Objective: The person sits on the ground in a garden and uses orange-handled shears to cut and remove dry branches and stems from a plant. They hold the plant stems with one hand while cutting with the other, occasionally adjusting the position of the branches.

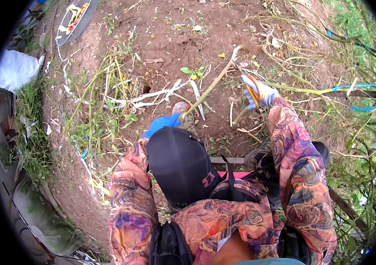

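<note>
My left hand [163,124], in a blue glove, grips the lower end of a thick, pale green plant stem [213,84]. The stem slants up and away to the right, ending in a frayed top. To its right, my right hand [261,92] wears a white and blue glove and is closed around orange-handled cutters [253,92]. Their dark blades point towards the upper part of the stem; whether they touch it I cannot tell. A small yellow fruit [193,77] and green leaves lie on the soil behind the stem.
Cut vines [90,89] and white plastic strips [155,96] lie on the left. Stems tied with blue tape [357,87] reach in from the right. A tub [75,21] holding small red and orange fruit stands at the upper left, above a white sack [19,70].
</note>
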Demonstrator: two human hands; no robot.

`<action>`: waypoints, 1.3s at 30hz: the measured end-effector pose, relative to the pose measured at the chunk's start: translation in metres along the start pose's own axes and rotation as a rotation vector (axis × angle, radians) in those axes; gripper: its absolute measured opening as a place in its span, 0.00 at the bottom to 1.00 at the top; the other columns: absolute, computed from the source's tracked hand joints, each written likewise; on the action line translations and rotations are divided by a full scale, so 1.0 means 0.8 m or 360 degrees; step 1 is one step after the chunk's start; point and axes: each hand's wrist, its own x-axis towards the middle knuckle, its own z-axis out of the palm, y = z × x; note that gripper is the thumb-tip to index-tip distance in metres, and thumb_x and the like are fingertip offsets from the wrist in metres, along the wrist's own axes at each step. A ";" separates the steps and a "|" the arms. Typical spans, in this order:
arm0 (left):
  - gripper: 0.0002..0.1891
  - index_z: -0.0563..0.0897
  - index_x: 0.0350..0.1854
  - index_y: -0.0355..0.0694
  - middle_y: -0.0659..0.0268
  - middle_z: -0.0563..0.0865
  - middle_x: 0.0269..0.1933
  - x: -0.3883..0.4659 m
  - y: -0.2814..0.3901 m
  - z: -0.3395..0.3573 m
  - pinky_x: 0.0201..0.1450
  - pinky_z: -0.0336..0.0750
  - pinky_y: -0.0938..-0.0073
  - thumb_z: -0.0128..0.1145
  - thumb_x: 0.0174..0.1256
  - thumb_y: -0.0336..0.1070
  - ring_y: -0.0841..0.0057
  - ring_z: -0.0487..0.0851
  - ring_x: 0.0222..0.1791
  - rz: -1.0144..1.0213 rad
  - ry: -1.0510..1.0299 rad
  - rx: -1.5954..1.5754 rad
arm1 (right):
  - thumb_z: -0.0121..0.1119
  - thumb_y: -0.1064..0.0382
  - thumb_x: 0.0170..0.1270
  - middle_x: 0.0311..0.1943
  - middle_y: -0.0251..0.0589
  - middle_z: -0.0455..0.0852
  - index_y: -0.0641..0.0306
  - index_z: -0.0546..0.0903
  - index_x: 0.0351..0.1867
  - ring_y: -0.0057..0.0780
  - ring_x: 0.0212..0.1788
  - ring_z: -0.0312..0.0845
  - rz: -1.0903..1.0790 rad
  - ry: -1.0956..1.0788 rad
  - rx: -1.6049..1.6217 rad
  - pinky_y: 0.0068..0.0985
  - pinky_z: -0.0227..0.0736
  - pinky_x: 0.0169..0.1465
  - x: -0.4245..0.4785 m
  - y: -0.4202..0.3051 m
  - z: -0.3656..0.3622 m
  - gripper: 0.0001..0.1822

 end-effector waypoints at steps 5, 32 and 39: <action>0.19 0.70 0.54 0.46 0.51 0.82 0.31 0.001 -0.013 0.026 0.32 0.73 0.53 0.44 0.67 0.49 0.52 0.80 0.32 -0.0009 -0.0039 -0.0061 | 0.56 0.28 0.49 0.15 0.30 0.66 0.51 0.69 0.25 0.25 0.13 0.64 0.0163 -0.0099 -0.0075 0.37 0.73 0.21 0.011 -0.011 -0.008 0.28; 0.20 0.69 0.60 0.53 0.60 0.84 0.32 -0.025 -0.057 0.026 0.28 0.75 0.66 0.48 0.66 0.48 0.64 0.82 0.27 0.0115 0.0100 0.0093 | 0.57 0.41 0.50 0.29 0.51 0.84 0.67 0.83 0.30 0.44 0.34 0.82 -0.0364 0.0665 -0.2169 0.36 0.74 0.37 0.097 0.037 -0.023 0.26; 0.24 0.64 0.64 0.56 0.58 0.82 0.32 -0.127 -0.101 0.026 0.23 0.74 0.60 0.46 0.66 0.48 0.59 0.81 0.24 -0.0367 0.0752 0.0127 | 0.62 0.59 0.54 0.11 0.34 0.70 0.64 0.74 0.23 0.25 0.08 0.67 -0.0230 0.0006 -0.0525 0.26 0.68 0.12 0.007 0.100 0.017 0.12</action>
